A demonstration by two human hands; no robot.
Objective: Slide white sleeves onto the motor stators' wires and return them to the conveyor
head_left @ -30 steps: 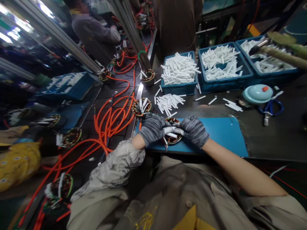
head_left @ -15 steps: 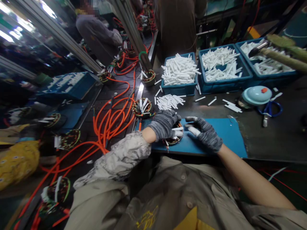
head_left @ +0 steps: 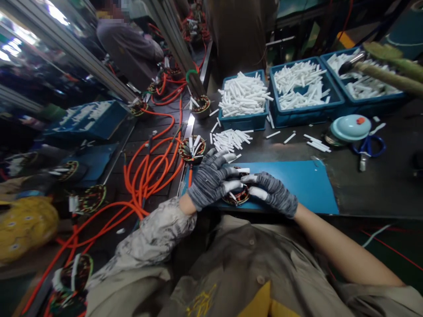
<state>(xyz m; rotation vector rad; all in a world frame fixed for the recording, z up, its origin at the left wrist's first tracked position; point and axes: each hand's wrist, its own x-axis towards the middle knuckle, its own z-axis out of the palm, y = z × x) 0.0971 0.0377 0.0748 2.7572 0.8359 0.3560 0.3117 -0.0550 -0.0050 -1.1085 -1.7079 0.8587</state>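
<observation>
Two gloved hands working a wound stator on a blue mat

The left hand (head_left: 211,180) lies spread over the stator (head_left: 236,193) at the mat's (head_left: 297,185) near left, grip wide; the right hand (head_left: 274,193) pinches a white sleeve (head_left: 247,178) at its right rim. Far right, blue bins (head_left: 244,121) hold more sleeves.

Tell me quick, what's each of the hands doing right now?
Left hand: fingers spread open, resting on the wound stator, gripping nothing.
Right hand: fingers touching the stator's right edge; whether it pinches a white sleeve cannot be told.
</observation>
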